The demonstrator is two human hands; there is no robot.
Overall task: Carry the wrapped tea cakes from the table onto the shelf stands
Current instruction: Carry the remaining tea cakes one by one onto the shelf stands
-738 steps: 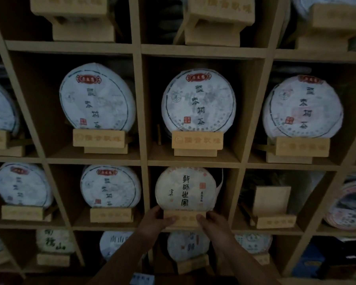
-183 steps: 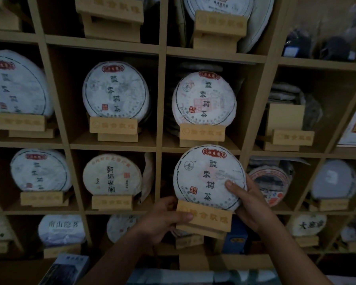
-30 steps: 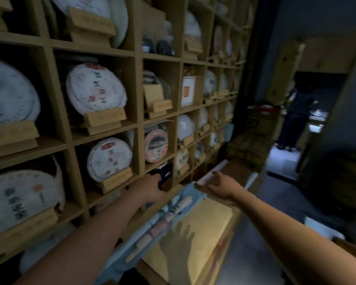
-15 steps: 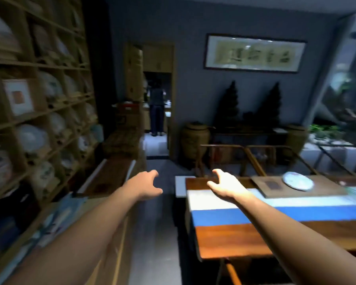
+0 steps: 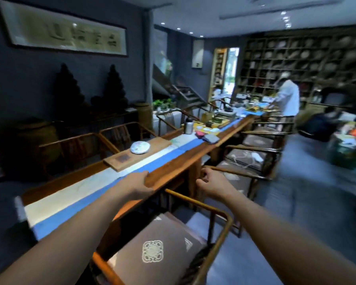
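tea cake [image 5: 140, 147] on board [image 5: 132, 156] | well beyond both hands' empty fingers [image 5: 142, 175]

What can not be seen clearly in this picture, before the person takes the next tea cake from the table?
- Head view: print on the wrapped tea cake on the wooden tray is too small and blurred to read.
- Small items at the table's far end smear together through blur and distance.
- Contents of the far wall shelf are too small and dark to identify.
- Right hand is curled; its palm is hidden.
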